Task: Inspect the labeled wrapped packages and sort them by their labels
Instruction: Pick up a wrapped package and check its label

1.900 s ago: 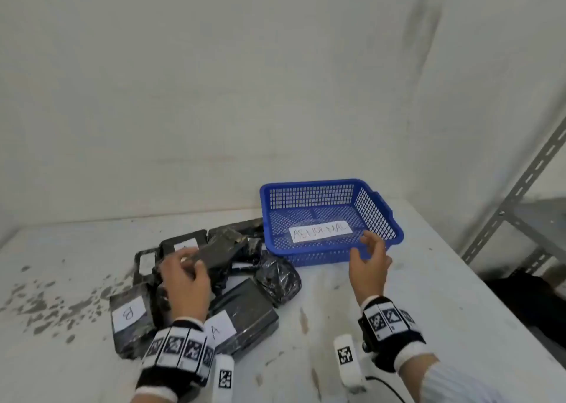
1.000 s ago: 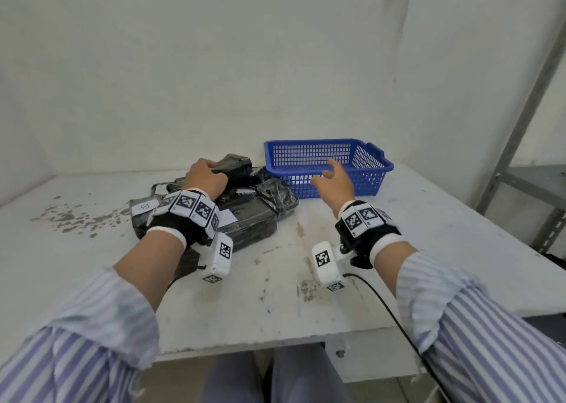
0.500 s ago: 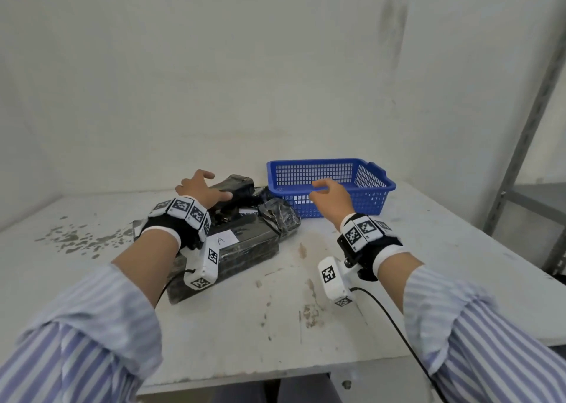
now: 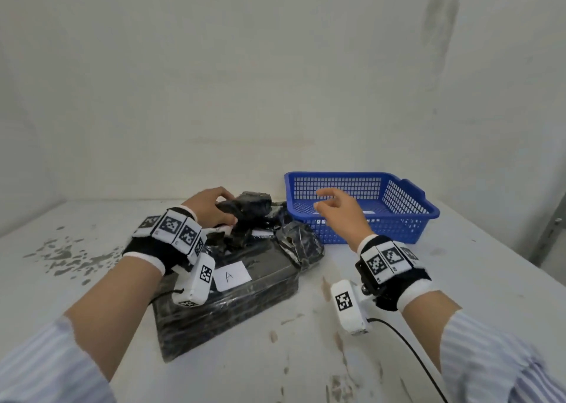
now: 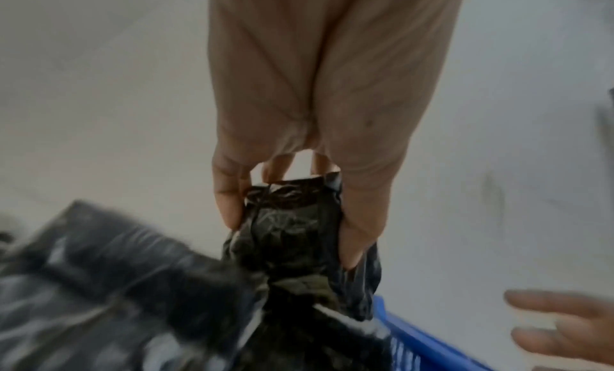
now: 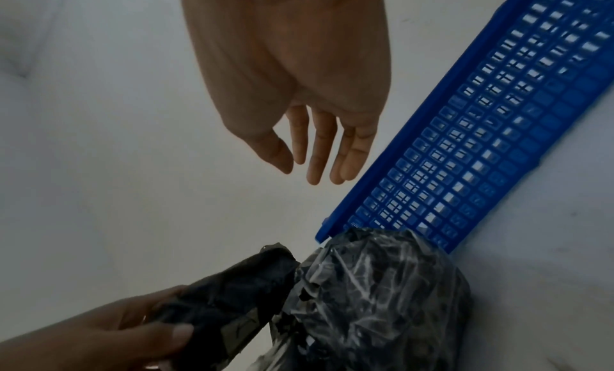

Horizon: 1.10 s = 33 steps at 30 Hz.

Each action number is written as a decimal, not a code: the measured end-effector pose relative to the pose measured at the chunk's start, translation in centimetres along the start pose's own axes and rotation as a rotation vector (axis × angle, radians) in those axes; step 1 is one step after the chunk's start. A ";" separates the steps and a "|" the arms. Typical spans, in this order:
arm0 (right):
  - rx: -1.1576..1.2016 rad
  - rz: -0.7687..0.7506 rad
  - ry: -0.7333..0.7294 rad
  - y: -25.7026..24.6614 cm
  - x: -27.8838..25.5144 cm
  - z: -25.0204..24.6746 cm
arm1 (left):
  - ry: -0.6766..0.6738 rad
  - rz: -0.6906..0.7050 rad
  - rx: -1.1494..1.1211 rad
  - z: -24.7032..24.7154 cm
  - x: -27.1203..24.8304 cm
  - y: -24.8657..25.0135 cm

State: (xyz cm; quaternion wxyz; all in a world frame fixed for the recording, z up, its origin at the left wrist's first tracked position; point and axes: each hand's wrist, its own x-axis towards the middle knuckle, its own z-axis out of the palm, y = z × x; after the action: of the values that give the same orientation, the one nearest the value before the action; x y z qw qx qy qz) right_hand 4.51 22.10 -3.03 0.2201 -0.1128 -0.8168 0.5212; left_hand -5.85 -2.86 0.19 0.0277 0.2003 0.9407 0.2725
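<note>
Head view: left hand (image 4: 211, 208) grips crinkled black-wrapped package (image 4: 249, 208) beside meshed blue basket (image 4: 398, 219).

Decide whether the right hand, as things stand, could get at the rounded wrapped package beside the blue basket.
Probably yes: the right hand is open and empty, the rounded package lies uncovered just below it, and nothing stands between them.
</note>
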 end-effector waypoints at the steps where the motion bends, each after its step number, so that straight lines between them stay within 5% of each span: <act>1: 0.002 -0.014 -0.004 -0.2 0.3 0.0 | 0.030 0.028 0.002 -0.6 -0.1 0.4; 13: 0.464 -0.292 -0.255 -3.7 1.4 -1.4 | 0.140 0.271 -0.724 -1.7 -1.8 6.7; 33: 0.433 -0.252 -0.272 -3.2 -1.2 -2.1 | 0.277 0.286 -1.067 3.5 -4.7 5.4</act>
State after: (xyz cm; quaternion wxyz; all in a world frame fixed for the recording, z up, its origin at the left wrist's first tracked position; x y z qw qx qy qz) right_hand 6.67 21.91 0.28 0.1906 0.1101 -0.7161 0.6623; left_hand 1.00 1.16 -0.24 -0.0358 0.2462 0.6309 0.7349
